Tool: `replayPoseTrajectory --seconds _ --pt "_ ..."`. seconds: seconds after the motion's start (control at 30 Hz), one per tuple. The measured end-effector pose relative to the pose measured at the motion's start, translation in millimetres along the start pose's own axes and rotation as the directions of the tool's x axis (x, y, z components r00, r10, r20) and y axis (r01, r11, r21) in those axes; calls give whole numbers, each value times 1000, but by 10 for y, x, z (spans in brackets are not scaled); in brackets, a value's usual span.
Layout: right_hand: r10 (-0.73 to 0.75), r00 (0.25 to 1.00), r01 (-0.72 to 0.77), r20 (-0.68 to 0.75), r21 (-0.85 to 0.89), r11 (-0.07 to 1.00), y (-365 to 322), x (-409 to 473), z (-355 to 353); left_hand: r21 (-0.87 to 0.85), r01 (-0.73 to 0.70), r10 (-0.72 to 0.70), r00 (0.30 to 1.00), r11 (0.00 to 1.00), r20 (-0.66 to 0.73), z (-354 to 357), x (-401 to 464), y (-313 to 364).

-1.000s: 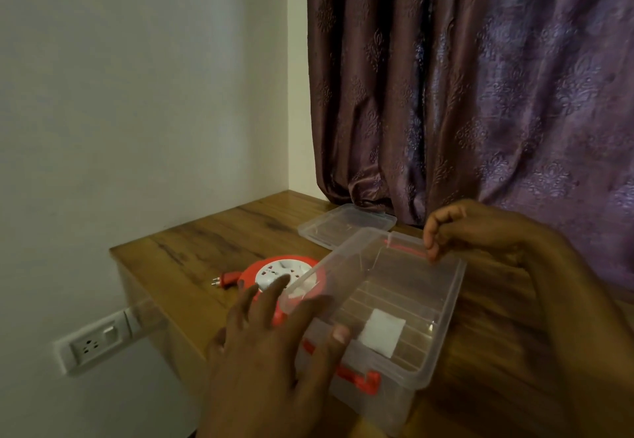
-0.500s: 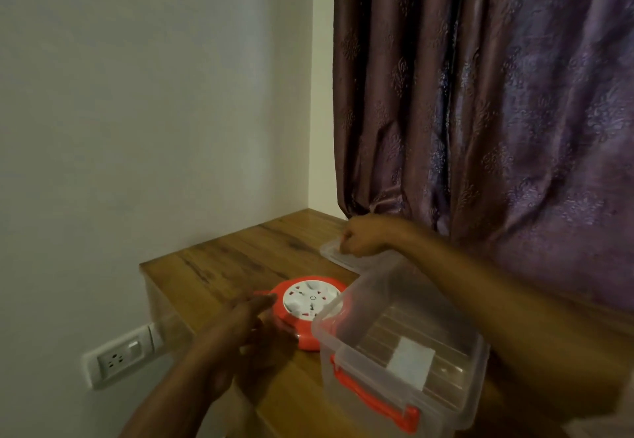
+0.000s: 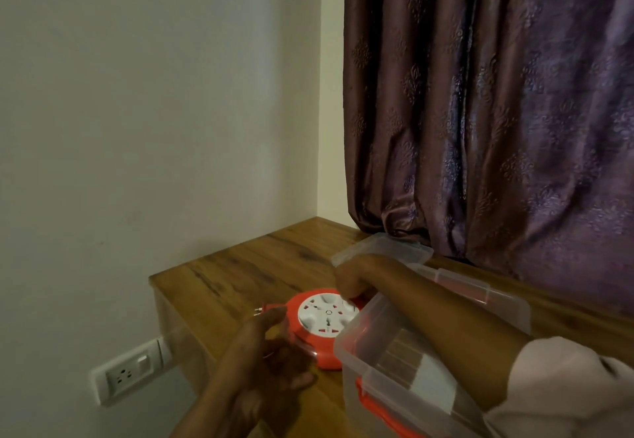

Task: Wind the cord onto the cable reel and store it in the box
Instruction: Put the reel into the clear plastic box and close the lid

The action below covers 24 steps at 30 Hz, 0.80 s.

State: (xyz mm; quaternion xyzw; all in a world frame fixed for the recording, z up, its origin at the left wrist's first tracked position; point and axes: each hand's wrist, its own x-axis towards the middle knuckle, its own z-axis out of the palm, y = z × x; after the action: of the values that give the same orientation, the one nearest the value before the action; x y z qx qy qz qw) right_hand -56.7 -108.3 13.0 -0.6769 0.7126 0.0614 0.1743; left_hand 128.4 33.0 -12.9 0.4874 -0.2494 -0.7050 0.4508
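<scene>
The cable reel (image 3: 326, 316), red with a white socket face, lies flat on the wooden table (image 3: 240, 273) with its cord wound in. Its red plug (image 3: 262, 310) sticks out at the left. My left hand (image 3: 278, 365) cups the reel's near left rim, thumb by the plug. My right hand (image 3: 350, 281) curls its fingers over the far right rim. The clear plastic box (image 3: 374, 345) with a red latch stands open right of the reel, touching it. My right forearm crosses over the box.
The box's clear lid (image 3: 398, 249) lies behind the reel, at the foot of a purple curtain (image 3: 497, 129). A wall socket (image 3: 127, 374) sits below the table's left edge. The white wall is close on the left.
My right hand has left the lid and come down onto the reel's far rim. My left hand has closed in around the reel's near left side.
</scene>
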Motion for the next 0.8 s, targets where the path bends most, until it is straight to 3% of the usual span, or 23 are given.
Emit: replayPoseTrajectory --seconds 0.17,0.33,0.43,0.6,0.7,0.8 --pt "-71 997 73 40 -67 995 -91 -184 -113 -125 -124 117 991 984 -57 64 0 -32" --pt "-189 981 185 -50 -82 979 -138 -360 -256 -141 -354 346 935 925 -75 110 -117 14" --pt "-263 940 279 -218 46 959 -173 -552 -453 -107 -501 502 865 859 -16 168 -272 134" --pt "-185 891 369 -414 426 826 20 -1080 -882 -125 -680 692 711 722 125 380 -657 288" --pt "-181 875 409 -450 484 774 268 -1380 -992 -106 -731 737 653 674 175 548 -890 263" --pt "-195 890 404 -413 514 757 594 -1572 -919 -45 -729 707 645 683 289 684 -1048 110"
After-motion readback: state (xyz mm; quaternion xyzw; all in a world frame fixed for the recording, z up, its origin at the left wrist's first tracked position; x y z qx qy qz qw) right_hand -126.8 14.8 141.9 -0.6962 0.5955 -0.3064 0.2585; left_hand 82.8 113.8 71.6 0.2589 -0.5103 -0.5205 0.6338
